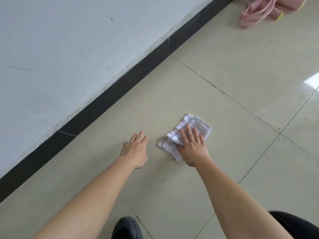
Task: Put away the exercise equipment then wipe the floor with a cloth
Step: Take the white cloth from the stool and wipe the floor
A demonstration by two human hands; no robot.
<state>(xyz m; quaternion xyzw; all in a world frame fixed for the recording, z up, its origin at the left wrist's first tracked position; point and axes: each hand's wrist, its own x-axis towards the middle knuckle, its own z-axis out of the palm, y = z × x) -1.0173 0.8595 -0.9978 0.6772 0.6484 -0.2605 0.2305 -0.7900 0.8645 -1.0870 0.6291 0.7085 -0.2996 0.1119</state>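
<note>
A folded white cloth (193, 125) lies flat on the pale tiled floor (233, 83) in the middle of the view. My right hand (193, 147) presses on the cloth's near half, palm down with the fingers spread. My left hand (135, 149) rests flat on the bare tile a little to the left of the cloth, fingers apart, holding nothing. A pink item with straps and yellow ends (269, 9) lies on the floor at the top right corner, partly cut off by the frame.
A white wall (69, 49) with a black skirting board (110, 99) runs diagonally across the left side. My dark shoe (127, 228) and dark-clothed knee (298, 223) sit at the bottom edge. Small dark specks dot the tiles.
</note>
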